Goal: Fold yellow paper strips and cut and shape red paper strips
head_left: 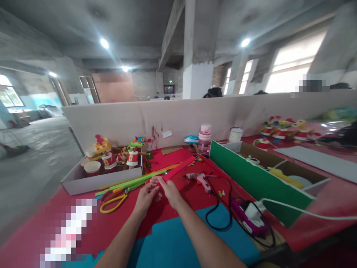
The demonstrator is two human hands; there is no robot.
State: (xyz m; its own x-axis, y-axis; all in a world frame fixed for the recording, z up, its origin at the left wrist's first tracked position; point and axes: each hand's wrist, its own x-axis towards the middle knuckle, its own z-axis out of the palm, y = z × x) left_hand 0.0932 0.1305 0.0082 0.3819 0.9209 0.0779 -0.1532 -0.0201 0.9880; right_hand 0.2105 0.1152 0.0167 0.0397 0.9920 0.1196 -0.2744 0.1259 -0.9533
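Both hands meet over the red-covered table, at the near end of a long red paper strip point(181, 168). The strip slants away up and to the right. My right hand point(170, 190) is closed on it, thumb and fingers pinched near its end. My left hand point(148, 194) is closed too, its fingertips at the same end and partly blurred. Left of the hands lie yellow-handled scissors point(113, 204) and several green and orange strips point(139, 179). To the right rests a pink glue gun point(201, 180) with a black cord.
A white box point(103, 181) with paper cups and cup figures stands left. A green-sided box point(256, 186) with parts stands right, near a purple power strip point(249, 217). Blue sheets point(178, 238) lie in front. A pink bottle point(205, 137) stands by the low partition point(122, 119).
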